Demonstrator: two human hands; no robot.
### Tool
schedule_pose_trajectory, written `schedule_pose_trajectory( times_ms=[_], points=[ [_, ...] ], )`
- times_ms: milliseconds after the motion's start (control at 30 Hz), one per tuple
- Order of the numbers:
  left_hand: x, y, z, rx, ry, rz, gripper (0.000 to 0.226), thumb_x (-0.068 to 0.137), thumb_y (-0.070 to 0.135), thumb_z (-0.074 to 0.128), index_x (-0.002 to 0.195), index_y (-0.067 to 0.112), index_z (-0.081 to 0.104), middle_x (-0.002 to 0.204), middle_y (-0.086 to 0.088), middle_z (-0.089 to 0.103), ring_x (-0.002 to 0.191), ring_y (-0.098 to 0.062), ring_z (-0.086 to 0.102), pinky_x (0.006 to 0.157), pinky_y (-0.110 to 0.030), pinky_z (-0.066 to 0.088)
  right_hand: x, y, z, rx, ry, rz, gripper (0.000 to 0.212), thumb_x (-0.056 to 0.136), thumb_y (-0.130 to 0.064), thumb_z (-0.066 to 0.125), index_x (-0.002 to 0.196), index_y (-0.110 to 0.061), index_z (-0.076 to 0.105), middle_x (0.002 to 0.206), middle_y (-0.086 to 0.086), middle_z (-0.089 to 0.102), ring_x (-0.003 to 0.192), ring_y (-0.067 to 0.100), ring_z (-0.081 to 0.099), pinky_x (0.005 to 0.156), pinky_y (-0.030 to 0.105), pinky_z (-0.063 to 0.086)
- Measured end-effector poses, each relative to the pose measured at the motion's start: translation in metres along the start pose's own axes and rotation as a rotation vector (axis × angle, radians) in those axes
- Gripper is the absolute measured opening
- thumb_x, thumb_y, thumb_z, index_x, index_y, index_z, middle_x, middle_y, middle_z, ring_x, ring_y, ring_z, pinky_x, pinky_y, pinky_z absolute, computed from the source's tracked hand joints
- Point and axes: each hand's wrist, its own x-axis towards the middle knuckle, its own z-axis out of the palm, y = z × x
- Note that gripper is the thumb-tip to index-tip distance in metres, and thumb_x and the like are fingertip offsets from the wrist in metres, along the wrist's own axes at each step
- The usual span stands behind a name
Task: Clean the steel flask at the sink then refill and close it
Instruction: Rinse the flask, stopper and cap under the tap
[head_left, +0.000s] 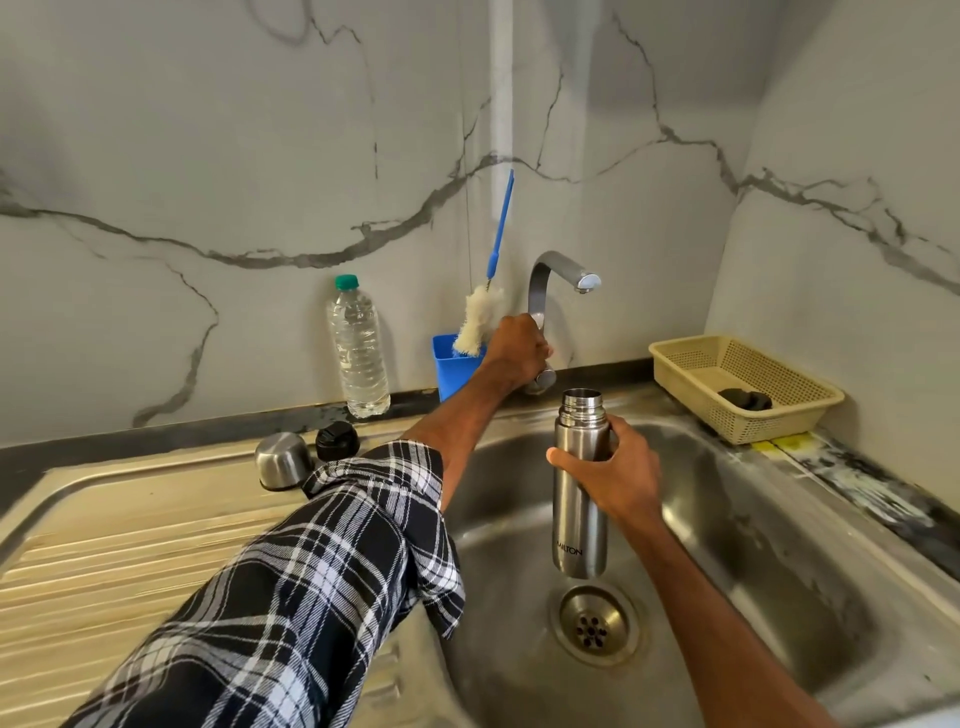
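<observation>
The right hand (621, 470) grips the open, upright brushed-steel cylindrical flask (575, 530) above the steel sink (779, 545). The left hand (517, 349) clasps the curved grey metal tap (558, 265).

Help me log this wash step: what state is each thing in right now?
steel flask: uncapped, upright over the sink
right hand: grips the flask
left hand: grips the tap
tap: no water visible
steel cup: off, inverted on the drainboard
black stopper: off, beside the cup
plastic bottle: capped, upright
brush: unused, in the blue holder
drain: unplugged
</observation>
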Motion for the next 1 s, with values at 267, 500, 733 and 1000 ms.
schedule_pose_trajectory(
  times_ms=[267, 500, 733, 1000],
  points=[
    [-0.008, -0.003, -0.001, -0.136, 0.03, -0.031, 0.013, 0.092, 0.012, 0.074, 0.085, 0.001, 0.076, 0.082, -0.007, 0.074, 0.078, -0.014, 0.071, 0.083, -0.029, 0.061, -0.002, -0.003, 0.0, -0.006, -0.007, -0.008, 0.071, 0.063, -0.046, 0.09, 0.124, -0.023, 0.062, 0.111, -0.004, 0.07, 0.096, 0.014, 0.064, 0.084, 0.03, 0.049],
    [-0.013, -0.003, -0.003, -0.164, 0.054, -0.035, 0.014, 0.092, 0.014, 0.074, 0.084, 0.003, 0.076, 0.081, -0.006, 0.075, 0.077, -0.014, 0.072, 0.085, -0.029, 0.061, -0.002, -0.003, 0.0, -0.009, -0.008, -0.009, 0.069, 0.062, -0.048, 0.09, 0.122, -0.025, 0.063, 0.107, -0.006, 0.071, 0.094, 0.013, 0.064, 0.082, 0.029, 0.049],
    [-0.018, 0.002, -0.008, -0.134, 0.029, -0.058, 0.016, 0.094, 0.016, 0.071, 0.089, 0.002, 0.077, 0.084, -0.007, 0.075, 0.081, -0.016, 0.072, 0.089, -0.033, 0.06, -0.002, -0.001, 0.001, -0.019, -0.025, -0.008, 0.068, 0.064, -0.046, 0.09, 0.122, -0.023, 0.063, 0.109, -0.004, 0.07, 0.094, 0.012, 0.062, 0.08, 0.027, 0.044],
    [-0.06, 0.015, -0.036, -0.023, -0.132, -0.167, 0.018, 0.09, 0.022, 0.072, 0.089, 0.007, 0.063, 0.088, -0.004, 0.064, 0.085, -0.02, 0.061, 0.082, -0.038, 0.058, -0.002, -0.009, -0.005, 0.044, 0.063, -0.038, 0.069, 0.062, -0.043, 0.092, 0.122, -0.023, 0.062, 0.108, -0.007, 0.07, 0.096, 0.012, 0.065, 0.087, 0.031, 0.052]
  ],
)
